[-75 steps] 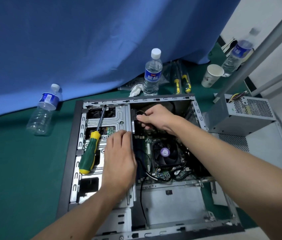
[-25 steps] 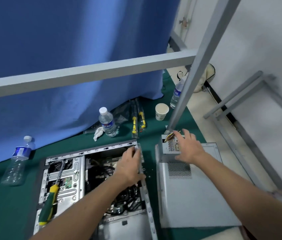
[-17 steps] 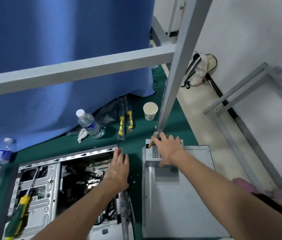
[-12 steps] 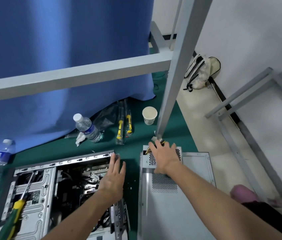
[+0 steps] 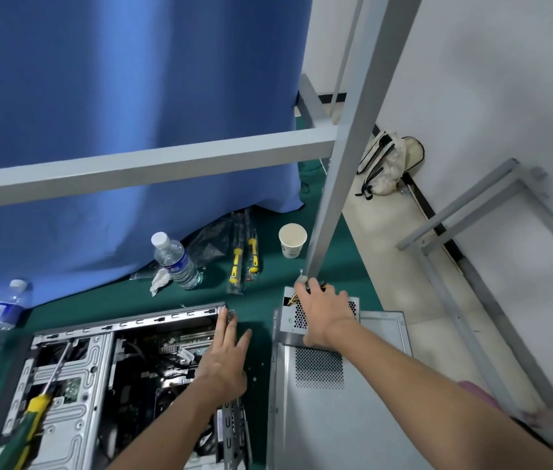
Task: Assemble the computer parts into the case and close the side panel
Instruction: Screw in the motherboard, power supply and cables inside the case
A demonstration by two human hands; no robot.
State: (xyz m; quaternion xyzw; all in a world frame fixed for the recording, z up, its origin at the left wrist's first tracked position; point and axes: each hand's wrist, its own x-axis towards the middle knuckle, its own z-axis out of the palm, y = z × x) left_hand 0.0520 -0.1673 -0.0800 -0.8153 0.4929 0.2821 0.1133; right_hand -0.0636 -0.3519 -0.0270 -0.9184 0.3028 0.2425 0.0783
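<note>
The open computer case (image 5: 74,412) lies flat on the green floor mat, its motherboard and cables showing. My left hand (image 5: 225,359) rests with straight fingers on the case's right rear edge. To the right, the grey power supply (image 5: 293,329) sits on the loose side panel (image 5: 343,418). My right hand (image 5: 326,313) lies over the top of the power supply, fingers spread near its yellow and black wires. A green and yellow screwdriver (image 5: 30,422) lies on the drive cage at the left.
A grey metal frame leg (image 5: 343,184) stands just behind the power supply, with a crossbar (image 5: 132,167) overhead. Two water bottles (image 5: 176,261), a paper cup (image 5: 292,240) and bagged screwdrivers (image 5: 242,256) lie by the blue curtain. A bag (image 5: 383,164) leans on the wall.
My right hand left the inside of the case and reached right onto the power supply. My left hand moved from the drive cage to the case's right edge. The view swung right and up.
</note>
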